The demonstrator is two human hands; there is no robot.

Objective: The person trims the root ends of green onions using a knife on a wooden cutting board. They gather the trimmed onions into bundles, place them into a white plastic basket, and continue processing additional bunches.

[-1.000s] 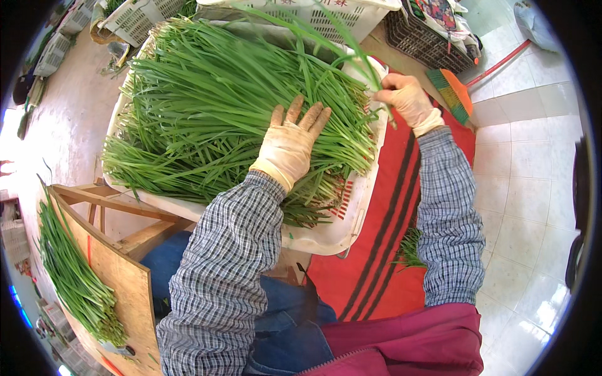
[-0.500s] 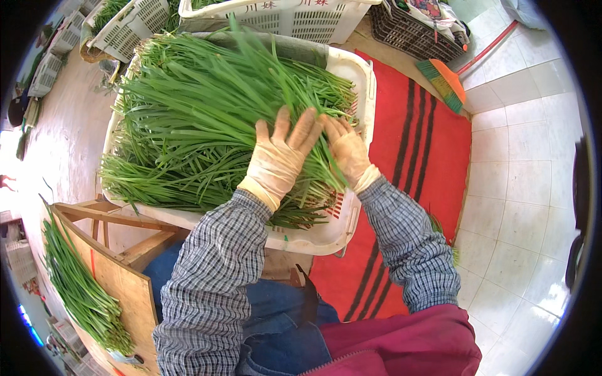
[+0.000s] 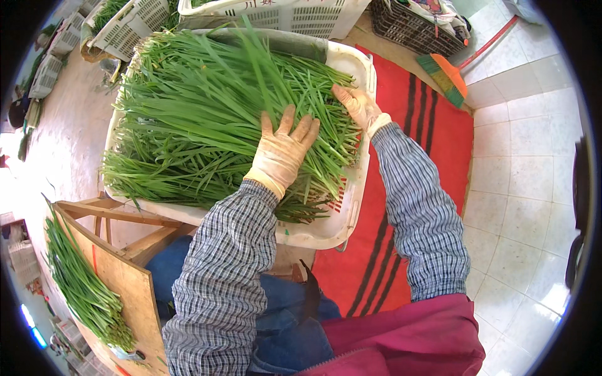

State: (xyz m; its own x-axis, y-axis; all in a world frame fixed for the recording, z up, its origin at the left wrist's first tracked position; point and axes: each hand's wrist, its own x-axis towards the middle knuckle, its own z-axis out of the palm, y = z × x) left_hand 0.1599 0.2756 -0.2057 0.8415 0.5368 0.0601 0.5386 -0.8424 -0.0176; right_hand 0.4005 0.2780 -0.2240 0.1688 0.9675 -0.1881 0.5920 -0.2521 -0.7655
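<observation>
A heap of long green garlic chives (image 3: 207, 106) fills a white plastic crate (image 3: 359, 216), pale stem ends toward the right, leaves toward the left. My left hand (image 3: 279, 153), in a pale glove, lies on top of the chives with its fingers spread. At the crate's right side, my right hand (image 3: 357, 108), gloved alike, has its fingers stretched out against the stem ends; its thumb is hard to make out. Some upper leaves are blurred by motion.
A wooden board (image 3: 135, 291) at the lower left bears a bundle of chives (image 3: 88, 282). White crates (image 3: 301, 22) and a black crate (image 3: 414, 28) stand behind. A broom (image 3: 448, 78) leans by the tiled wall beside a red striped mat (image 3: 433, 156).
My right hand has moved away from my left, up and right to the stem ends. The chives between my hands now lie on the heap. My left hand has shifted slightly right.
</observation>
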